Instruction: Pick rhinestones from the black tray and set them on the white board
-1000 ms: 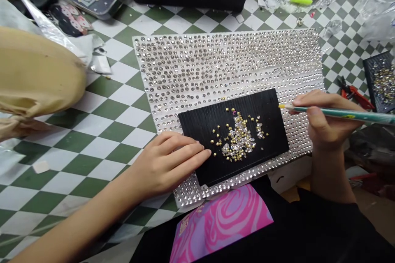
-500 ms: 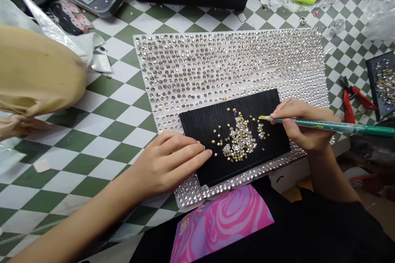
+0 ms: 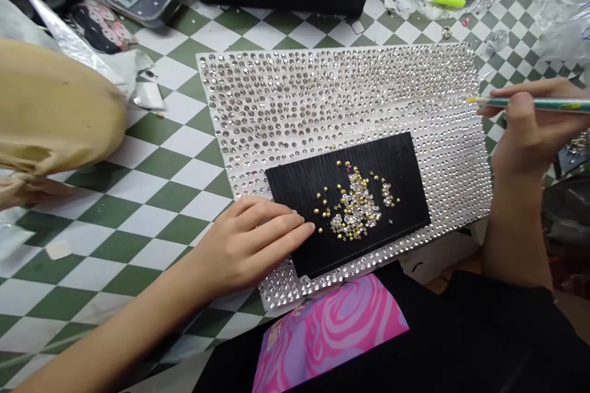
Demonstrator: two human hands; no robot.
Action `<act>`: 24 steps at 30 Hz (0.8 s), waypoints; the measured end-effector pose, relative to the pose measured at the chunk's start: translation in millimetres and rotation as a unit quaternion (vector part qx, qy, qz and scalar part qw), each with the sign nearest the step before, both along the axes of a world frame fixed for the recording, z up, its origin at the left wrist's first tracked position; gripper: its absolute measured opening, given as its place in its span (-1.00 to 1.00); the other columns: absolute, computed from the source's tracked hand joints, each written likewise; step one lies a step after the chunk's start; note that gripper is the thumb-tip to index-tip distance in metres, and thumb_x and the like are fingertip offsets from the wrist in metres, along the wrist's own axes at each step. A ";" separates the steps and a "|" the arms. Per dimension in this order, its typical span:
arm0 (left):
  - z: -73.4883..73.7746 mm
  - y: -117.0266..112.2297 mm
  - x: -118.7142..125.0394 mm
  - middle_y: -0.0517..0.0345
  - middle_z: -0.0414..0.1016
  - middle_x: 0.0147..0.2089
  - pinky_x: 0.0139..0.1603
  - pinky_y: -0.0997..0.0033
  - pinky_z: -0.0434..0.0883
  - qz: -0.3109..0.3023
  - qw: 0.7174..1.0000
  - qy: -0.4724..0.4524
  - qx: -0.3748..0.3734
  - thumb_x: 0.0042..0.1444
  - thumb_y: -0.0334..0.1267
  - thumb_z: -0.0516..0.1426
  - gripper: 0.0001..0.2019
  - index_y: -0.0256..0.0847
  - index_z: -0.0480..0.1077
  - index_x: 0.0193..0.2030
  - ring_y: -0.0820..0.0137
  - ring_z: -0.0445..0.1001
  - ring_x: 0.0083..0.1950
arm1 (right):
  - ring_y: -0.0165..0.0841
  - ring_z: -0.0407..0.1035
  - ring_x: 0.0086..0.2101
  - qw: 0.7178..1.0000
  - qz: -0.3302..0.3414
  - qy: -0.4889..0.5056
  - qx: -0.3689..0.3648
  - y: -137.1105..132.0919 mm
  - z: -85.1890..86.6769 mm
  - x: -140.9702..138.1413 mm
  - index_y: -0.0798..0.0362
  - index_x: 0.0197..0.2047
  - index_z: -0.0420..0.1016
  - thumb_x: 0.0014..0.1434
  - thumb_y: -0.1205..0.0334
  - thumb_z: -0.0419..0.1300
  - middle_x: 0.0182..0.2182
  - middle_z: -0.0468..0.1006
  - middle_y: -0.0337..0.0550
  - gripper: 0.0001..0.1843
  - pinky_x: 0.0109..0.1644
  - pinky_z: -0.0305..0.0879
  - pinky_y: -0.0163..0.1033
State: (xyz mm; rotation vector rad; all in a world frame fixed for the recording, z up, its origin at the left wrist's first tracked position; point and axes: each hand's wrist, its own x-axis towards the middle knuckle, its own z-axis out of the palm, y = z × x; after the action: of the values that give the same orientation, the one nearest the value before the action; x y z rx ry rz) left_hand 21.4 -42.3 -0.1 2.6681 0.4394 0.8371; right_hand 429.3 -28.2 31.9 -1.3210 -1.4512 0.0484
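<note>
While one pencil (image 3: 544,104) is pinched by the right hand (image 3: 530,123) above the right edge of one white rhinestone sheet (image 3: 332,92), the left hand's (image 3: 249,242) pressed-together fingers (image 3: 276,224) are laid on one black board (image 3: 391,159), where loose rhinestones (image 3: 357,206) are heaped

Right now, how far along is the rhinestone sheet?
Done: the white sheet looks covered in close rows of clear rhinestones, at least where it shows. In hand: the right hand grips a green pencil, its yellow tip at the sheet's upper right; the left hand rests on the black ribbed pad. Left: the loose gold and clear stones on the pad. What lies under the pad is hidden.
</note>
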 end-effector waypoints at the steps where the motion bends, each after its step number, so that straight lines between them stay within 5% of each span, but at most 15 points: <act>1: -0.3 -0.2 -0.4 0.15 0.59 -0.21 -0.11 0.35 0.35 0.000 1.000 0.001 0.000 0.29 -0.38 -0.01 -0.78 -0.24 0.42 -0.05 0.44 0.47 -0.11 | -0.52 0.42 -0.57 1.000 0.001 -0.002 -0.018 2.1 -3.5 4.2 0.12 -0.42 0.54 0.09 0.37 0.27 -0.47 0.56 -0.20 -0.94 -0.49 0.48 -0.37; 5: -0.8 -0.8 -1.6 0.16 0.59 -0.22 -0.11 0.36 0.36 0.000 1.000 -0.001 0.000 0.28 -0.38 -0.01 -0.78 -0.21 0.43 -0.05 0.44 0.48 -0.10 | -0.51 0.44 -0.56 0.997 -0.005 -0.010 -0.082 4.9 -14.3 7.9 0.12 -0.38 0.59 0.12 0.33 0.27 -0.46 0.56 -0.12 -0.92 -0.49 0.46 -0.41; 24: 0.8 -0.6 -0.5 0.16 0.59 -0.22 -0.12 0.37 0.36 0.002 1.000 -0.001 -0.001 0.29 -0.38 -0.02 -0.77 -0.23 0.43 -0.05 0.44 0.47 -0.11 | -0.46 0.48 -0.48 0.993 -0.011 -0.077 -0.094 -0.3 -12.9 3.1 0.16 -0.34 0.61 0.14 0.39 0.22 -0.41 0.60 -0.07 -0.88 -0.42 0.48 -0.36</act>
State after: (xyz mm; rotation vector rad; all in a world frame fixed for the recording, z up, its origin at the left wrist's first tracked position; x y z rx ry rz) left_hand 20.9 -43.0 0.7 2.6661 0.4447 0.8404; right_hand 432.4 -28.5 19.0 -1.5212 -1.5931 0.0717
